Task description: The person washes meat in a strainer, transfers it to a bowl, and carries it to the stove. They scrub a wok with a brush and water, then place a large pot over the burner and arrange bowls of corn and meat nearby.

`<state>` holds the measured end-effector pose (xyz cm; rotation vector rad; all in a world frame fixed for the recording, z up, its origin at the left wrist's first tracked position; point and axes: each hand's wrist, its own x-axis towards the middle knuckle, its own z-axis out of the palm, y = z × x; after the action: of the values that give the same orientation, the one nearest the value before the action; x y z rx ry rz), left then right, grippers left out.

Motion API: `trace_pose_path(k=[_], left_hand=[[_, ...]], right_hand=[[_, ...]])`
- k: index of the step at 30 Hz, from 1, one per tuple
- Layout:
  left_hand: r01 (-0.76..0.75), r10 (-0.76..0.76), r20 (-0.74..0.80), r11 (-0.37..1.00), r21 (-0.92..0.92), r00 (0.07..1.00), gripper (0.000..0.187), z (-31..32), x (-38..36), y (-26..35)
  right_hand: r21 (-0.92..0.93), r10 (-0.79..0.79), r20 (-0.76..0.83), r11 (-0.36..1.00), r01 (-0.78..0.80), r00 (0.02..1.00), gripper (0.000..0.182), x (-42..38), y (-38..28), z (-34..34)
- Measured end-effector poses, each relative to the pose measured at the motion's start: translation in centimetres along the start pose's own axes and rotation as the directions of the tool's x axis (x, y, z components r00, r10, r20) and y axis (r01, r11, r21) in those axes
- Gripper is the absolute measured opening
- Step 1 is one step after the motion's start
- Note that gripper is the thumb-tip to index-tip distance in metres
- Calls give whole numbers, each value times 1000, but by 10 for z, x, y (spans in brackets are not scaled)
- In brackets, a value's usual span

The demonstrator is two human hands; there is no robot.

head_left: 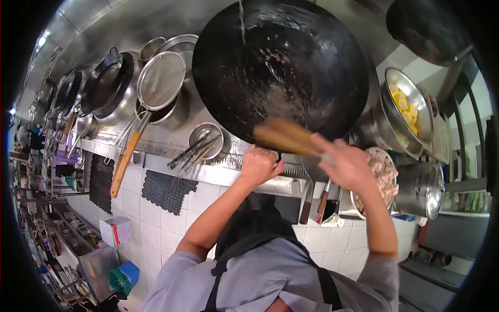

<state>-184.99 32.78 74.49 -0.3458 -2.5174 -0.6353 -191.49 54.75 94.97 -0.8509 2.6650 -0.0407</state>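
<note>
A large black wok (pixel 218 67) fills the upper middle of the head view. From above, a thin stream of water (pixel 242 23) runs into it, and wet residue lies at its bottom. My left hand (pixel 261 166) is closed at the wok's near edge, gripping it there; the part in my fingers is mostly hidden. In my right hand (pixel 347 164) is a bamboo wok brush (pixel 283 136), smeared by motion. Its bristle end is over the near side of the wok. Just below my right hand sits a bowl of pale cut meat (pixel 382 179).
A wooden-handled strainer (pixel 161 80) rests across a pot (pixel 174 112) on the left. Nearer stands a small metal pot with utensils (pixel 207 140). To the right are a metal bowl of yellow pieces (pixel 405 106) and a lidded steel pot (pixel 420 190). Ladle handles (pixel 306 205) hang over the counter edge.
</note>
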Motion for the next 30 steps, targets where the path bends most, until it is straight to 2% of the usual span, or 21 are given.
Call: trace_pose_path(k=[1,2,3,4,5,7,8,10,12,15,16,17,18,19,20,22,24,26,27,29,30], left_hand=[[-23,24,-24,1000,7,999,31,-15,1,-9],[-52,53,-47,998,18,998,33,-29,3,-17],[-55,54,-24,998,-12,998,33,-45,5,-21],[-58,58,2,997,-44,998,33,-55,4,-25],[-55,57,16,994,-97,998,33,-54,2,-34],[-60,62,21,994,-94,998,33,-47,-1,-51],[-68,70,20,993,-93,997,33,-47,1,-58],[-73,74,29,997,-30,997,30,-53,5,-65],[-65,63,25,994,89,998,28,-49,3,-64],[-34,34,5,999,-26,999,28,-64,-1,-44],[-27,27,0,997,-68,1000,28,-66,-1,-37],[-42,42,-8,997,-60,999,30,-62,-2,-34],[-51,49,-36,997,-59,998,31,-57,0,-36],[-54,50,-60,997,-58,997,31,-53,-1,-35],[-60,55,-88,997,-54,995,32,-50,-1,-37],[-69,66,-80,997,-32,995,30,-51,-3,-47],[-74,72,-49,997,-38,996,29,-59,-7,-59],[-87,86,-39,995,-44,996,28,-73,-6,-75],[-94,94,-8,994,-58,996,28,-81,-7,-83],[-134,137,33,988,-72,990,29,-99,1,-100],[-132,136,74,990,-58,988,29,-96,3,-112]], right_hand=[[-130,28,258,991,6,966,70,39,-10,3],[-22,-27,356,999,38,934,72,82,13,31],[-140,17,344,990,34,939,71,127,23,34],[-191,81,214,981,-39,973,70,193,56,60],[-37,167,176,986,-163,970,68,249,67,65],[240,158,-125,963,-125,979,73,344,67,117],[351,260,-161,917,-191,952,78,366,43,137],[402,90,-49,913,-63,995,81,332,0,124],[147,-51,65,988,41,997,82,266,-9,116],[106,35,311,992,-72,950,80,218,50,48],[39,55,150,997,-61,987,76,253,111,70],[156,148,203,971,-181,968,76,289,121,50],[108,232,13,967,-232,973,78,334,130,64],[374,237,86,893,-251,968,81,338,81,27],[703,265,180,639,-313,947,81,367,68,48],[457,299,32,844,-280,954,80,374,-1,68],[341,70,-28,938,-56,997,82,341,-21,118],[185,-60,42,981,51,997,82,262,-23,127],[197,-42,267,980,-12,963,82,234,-9,101],[87,50,273,993,-77,961,80,223,49,57],[203,249,394,915,-348,885,85,230,51,14]])
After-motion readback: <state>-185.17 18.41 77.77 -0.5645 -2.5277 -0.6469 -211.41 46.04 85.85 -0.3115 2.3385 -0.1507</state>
